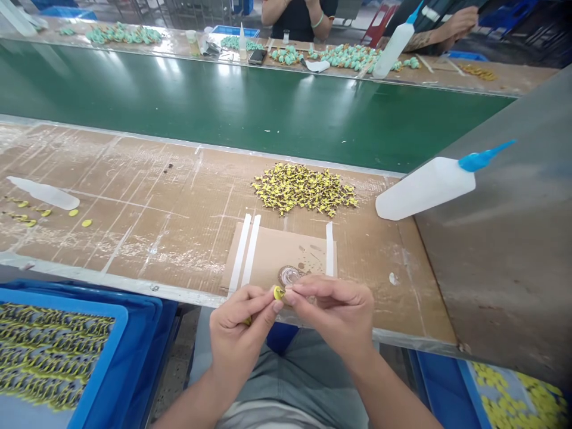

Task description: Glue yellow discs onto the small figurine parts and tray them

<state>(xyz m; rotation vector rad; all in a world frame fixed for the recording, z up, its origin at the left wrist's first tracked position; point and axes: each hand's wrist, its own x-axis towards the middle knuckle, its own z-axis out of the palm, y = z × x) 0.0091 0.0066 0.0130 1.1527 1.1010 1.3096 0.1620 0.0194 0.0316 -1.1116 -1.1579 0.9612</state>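
Observation:
Just over the table's front edge, my left hand (239, 325) pinches a small round yellow disc (277, 292) between thumb and forefinger. My right hand (342, 310) is closed in a pinch, its fingertips meeting the disc's right side on a tiny dark-and-yellow piece mostly hidden by the fingers. Behind the hands, a shallow round dish-like patch of clear liquid (289, 274) sits on a taped cardboard sheet (277, 247). Farther back lies a heap of small yellow-and-dark pieces (304, 187).
A white squeeze bottle with blue nozzle (424, 189) leans at right beside a metal panel (504, 238). At left lie another white bottle (44, 192) and loose yellow discs (87, 223). Blue trays (118, 351) flank my lap. Beyond a green belt (214, 107), people sit working.

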